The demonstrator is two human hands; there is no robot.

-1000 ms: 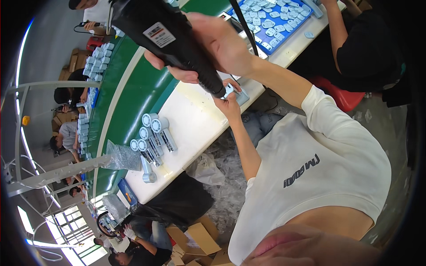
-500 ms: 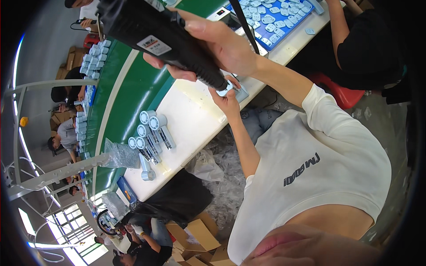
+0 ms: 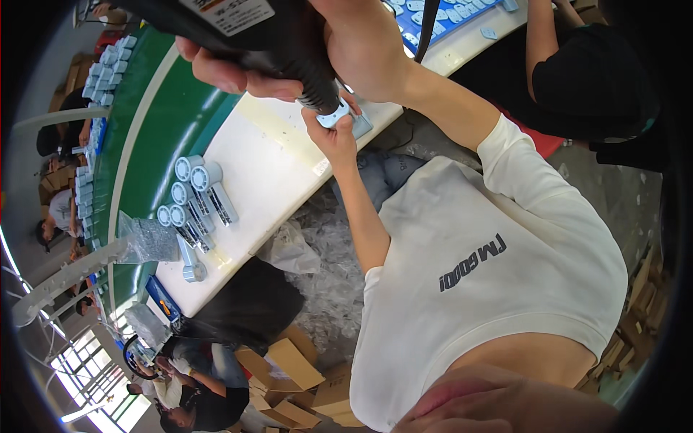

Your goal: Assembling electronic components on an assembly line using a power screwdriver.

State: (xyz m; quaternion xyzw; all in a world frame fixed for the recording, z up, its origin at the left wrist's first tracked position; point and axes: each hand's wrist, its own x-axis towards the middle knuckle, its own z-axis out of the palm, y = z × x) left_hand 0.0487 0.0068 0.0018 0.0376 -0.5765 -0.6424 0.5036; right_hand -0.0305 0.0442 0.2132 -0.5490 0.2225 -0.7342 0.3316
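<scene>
The right hand (image 3: 361,50) has a closed grip on a black power screwdriver (image 3: 245,32), its tip on a small pale-blue part (image 3: 336,115). The left hand (image 3: 328,137) pinches that part at the white surface (image 3: 267,166) edge. Loose pinching could let the part spin; a slipped tip might hit fingers.

You stood in a factory assembly hall: a long green conveyor belt (image 3: 155,130) ran beside your white workbench (image 3: 267,162), rows of identical pale blue parts (image 3: 198,191) lay on both, other workers (image 3: 58,216) sat along the line (several of them), and cardboard cartons (image 3: 296,375) were heaped on the floor.
</scene>
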